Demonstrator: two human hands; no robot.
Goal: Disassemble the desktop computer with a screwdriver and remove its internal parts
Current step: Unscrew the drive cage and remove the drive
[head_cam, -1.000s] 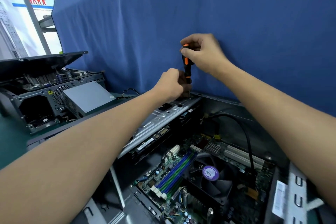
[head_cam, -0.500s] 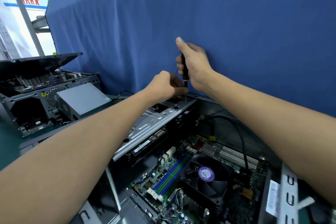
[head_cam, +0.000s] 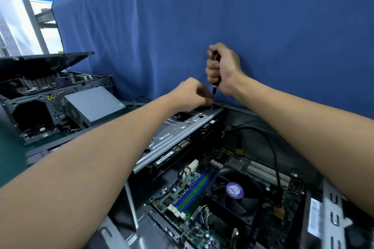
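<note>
My right hand (head_cam: 224, 68) grips the screwdriver (head_cam: 216, 87) upright, tip on the bracket (head_cam: 176, 129) at the computer's (head_cam: 263, 119) 12 o'clock edge. My left hand (head_cam: 192, 95) curls at the tip; whether it pinches anything I cannot tell. If the tip slips, it may jab those fingers, or a freed screw may drop onto the board (head_cam: 194, 194) toward 6 o'clock.

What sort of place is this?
Probably a computer teardown workbench: an open desktop case in front, a second stripped case at left, a loose power supply beside it.
</note>
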